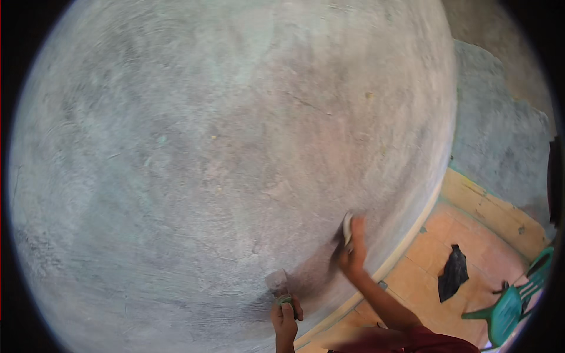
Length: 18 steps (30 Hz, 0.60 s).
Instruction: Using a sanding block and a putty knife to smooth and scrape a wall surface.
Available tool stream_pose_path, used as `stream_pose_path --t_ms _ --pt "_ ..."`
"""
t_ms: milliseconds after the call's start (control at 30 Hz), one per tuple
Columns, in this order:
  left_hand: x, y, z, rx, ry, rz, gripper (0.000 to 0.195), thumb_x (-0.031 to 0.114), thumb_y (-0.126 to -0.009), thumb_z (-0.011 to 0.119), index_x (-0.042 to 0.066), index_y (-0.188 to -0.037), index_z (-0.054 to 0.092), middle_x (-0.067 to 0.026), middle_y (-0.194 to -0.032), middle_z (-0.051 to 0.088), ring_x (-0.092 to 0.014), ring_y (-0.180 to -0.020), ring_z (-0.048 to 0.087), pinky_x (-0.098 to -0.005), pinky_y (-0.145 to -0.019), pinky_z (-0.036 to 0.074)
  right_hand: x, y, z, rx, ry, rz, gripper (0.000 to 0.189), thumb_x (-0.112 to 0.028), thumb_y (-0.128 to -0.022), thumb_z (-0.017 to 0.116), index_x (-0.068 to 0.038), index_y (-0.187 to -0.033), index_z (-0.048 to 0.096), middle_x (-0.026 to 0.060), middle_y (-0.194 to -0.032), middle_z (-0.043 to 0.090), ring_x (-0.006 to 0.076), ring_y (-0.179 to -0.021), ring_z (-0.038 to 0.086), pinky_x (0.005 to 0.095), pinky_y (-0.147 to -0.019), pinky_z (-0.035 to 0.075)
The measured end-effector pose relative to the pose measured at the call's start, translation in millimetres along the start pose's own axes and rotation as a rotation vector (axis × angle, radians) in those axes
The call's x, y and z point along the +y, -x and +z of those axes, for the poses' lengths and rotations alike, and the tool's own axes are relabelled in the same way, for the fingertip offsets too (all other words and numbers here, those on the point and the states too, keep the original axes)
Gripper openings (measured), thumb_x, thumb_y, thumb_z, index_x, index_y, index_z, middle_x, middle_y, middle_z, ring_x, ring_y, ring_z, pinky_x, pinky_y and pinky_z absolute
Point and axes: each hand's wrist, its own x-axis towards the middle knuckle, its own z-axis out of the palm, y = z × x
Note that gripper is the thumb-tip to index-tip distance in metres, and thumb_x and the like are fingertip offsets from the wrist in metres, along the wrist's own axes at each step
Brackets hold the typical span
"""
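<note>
A large plastered wall (pixel 229 145) fills most of the view, grey and mottled with rough streaks. Low in the picture, my left hand (pixel 286 318) grips a putty knife by its green handle (pixel 286 301). The knife's broad greyish blade (pixel 276 280) points up and lies close to the wall; whether it touches cannot be told. Higher and to the right, my right hand (pixel 354 252) is closed around a pale, flat-edged hand tool (pixel 348 227) at the wall surface. Its exact kind is unclear, because fingers and shadow hide much of it.
Orange floor tiles (pixel 423 258) run along the wall's foot at the right. On them lie a black plastic bag (pixel 453 273) and a green plastic chair (pixel 505 315). Farther right are a tan ledge (pixel 494 212) and another grey wall patch (pixel 499 128).
</note>
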Motion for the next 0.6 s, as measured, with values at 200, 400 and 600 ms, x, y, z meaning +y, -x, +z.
stream_pose_path --t_ms 200,400,600 --pt "0.3 7.1 -4.3 0.014 -0.019 0.020 0.031 0.030 -0.101 0.037 0.003 -0.097 0.052 -0.0060 -0.066 0.056 -0.007 -0.050 0.045 -0.0252 -0.044 0.032 -51.6 -94.4 -7.7 -0.279 0.119 -0.736 0.044 -0.012 -0.084 0.058 0.003 -0.125 0.053 0.0184 -0.126 0.055 0.0385 -0.119 0.051 0.0493 -0.101 0.037" --pt "-2.3 18.4 -7.4 0.067 0.044 0.057 0.031 0.031 -0.101 0.038 0.004 -0.097 0.052 -0.0049 -0.067 0.057 -0.007 -0.053 0.045 -0.0235 -0.048 0.034 -128.8 -203.4 -2.7 -0.110 0.193 -0.730 0.040 -0.015 -0.078 0.064 -0.005 -0.117 0.062 0.0107 -0.120 0.060 0.0269 -0.113 0.057 0.0442 -0.099 0.042" --pt "-3.2 25.3 0.8 0.190 0.038 0.090 0.032 0.032 -0.101 0.037 0.004 -0.098 0.052 -0.0033 -0.069 0.056 -0.006 -0.056 0.044 -0.0227 -0.051 0.034 -146.4 -181.2 1.1 -0.486 0.015 -1.213 0.041 -0.022 -0.079 0.066 -0.005 -0.116 0.062 0.0088 -0.119 0.061 0.0232 -0.113 0.057 0.0413 -0.094 0.044"
